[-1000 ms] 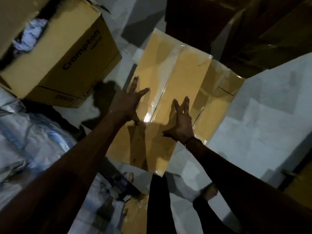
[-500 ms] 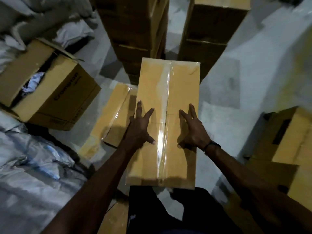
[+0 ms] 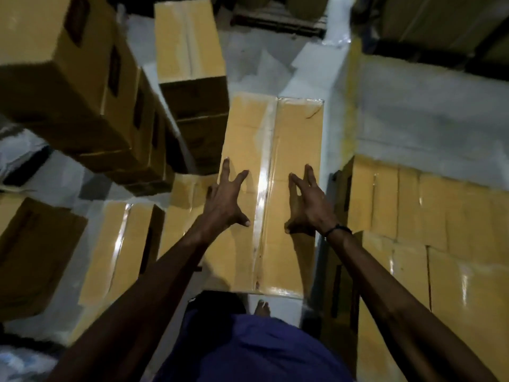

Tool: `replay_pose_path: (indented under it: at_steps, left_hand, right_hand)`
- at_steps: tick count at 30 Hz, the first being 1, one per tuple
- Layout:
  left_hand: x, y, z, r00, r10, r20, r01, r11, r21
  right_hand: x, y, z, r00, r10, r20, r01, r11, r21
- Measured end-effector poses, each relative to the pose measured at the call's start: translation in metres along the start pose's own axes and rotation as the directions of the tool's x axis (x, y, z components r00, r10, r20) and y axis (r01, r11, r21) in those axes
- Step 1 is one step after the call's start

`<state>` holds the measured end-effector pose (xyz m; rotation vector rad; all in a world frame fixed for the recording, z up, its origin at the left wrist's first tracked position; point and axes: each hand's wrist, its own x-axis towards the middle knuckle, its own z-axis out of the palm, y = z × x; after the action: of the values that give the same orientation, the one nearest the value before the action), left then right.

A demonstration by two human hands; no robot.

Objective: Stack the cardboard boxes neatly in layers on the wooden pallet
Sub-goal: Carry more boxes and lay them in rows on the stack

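There are 2 hands: the left hand (image 3: 225, 205) and the right hand (image 3: 308, 208). Both lie flat on 1 long taped box (image 3: 292, 150). On the left, 1 tall pile of boxes (image 3: 82, 86) leans in, and 1 more pile (image 3: 190, 51) stands behind it. 2 boxes (image 3: 118, 249) sit low on the left. On the right is 1 group of packed boxes (image 3: 440, 244), too blurry to count. 1 bare foot (image 3: 261, 308) shows.

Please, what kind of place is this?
Probably a warehouse or stockroom: stacked cartons on the left, a taped box under both hands, and rows of boxes on the right.
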<state>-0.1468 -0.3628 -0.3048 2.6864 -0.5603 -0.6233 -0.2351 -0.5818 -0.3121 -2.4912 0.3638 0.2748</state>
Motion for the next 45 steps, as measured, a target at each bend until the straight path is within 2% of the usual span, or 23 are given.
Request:
replay_pose_path:
  at_steps: [11,23,30,45]
  left_hand:
    - [0.208,0.122,-0.069,0.953,0.288,0.094,-0.294,0.953,0.067]
    - [0.411,0.241,-0.138,0.822,0.507,0.258,-0.551,0.823,0.139]
    - [0.531,0.339,-0.145,0.758,0.579,0.302,-0.640,0.750,0.167]
    - [0.767,0.554,-0.180,0.685,0.660,0.307,-0.724,0.665,0.186]
  right_hand:
    - [0.111,0.061,-0.122,0.946,0.244,-0.215,-0.227,0.969,0.101]
    - [0.240,0.109,-0.229,0.823,0.478,-0.306,-0.406,0.873,0.270]
    - [0.318,0.176,-0.305,0.746,0.568,-0.348,-0.477,0.820,0.316]
    - [0.490,0.322,-0.497,0.684,0.590,-0.428,-0.485,0.807,0.337]
